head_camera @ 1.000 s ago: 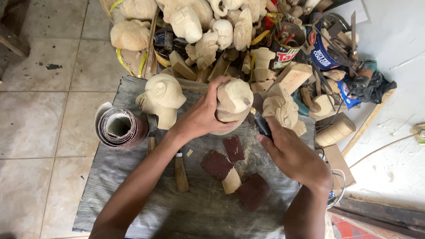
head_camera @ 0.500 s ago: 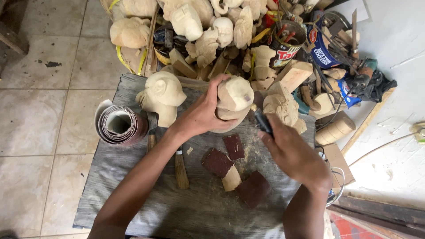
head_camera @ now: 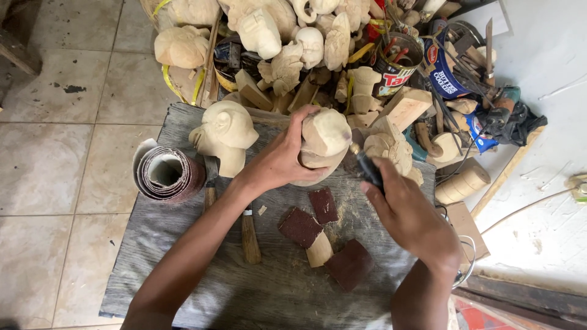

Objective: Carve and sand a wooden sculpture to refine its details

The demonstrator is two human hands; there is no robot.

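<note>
My left hand grips a pale carved wooden piece and holds it down on the grey wooden board. My right hand is closed around a dark-handled rotary tool whose tip touches the right side of the piece. Sawdust lies under the carving. Three reddish-brown sandpaper scraps and a small wood block lie just in front of my hands.
A carved wooden head stands at the board's left, beside a sandpaper roll. A wooden-handled chisel lies under my left forearm. Several carvings, tins and tools crowd the far side; tiled floor lies left.
My hands have barely shifted. The right hand with the tool has edged slightly along the carving's right side; the left hand keeps its grip.
</note>
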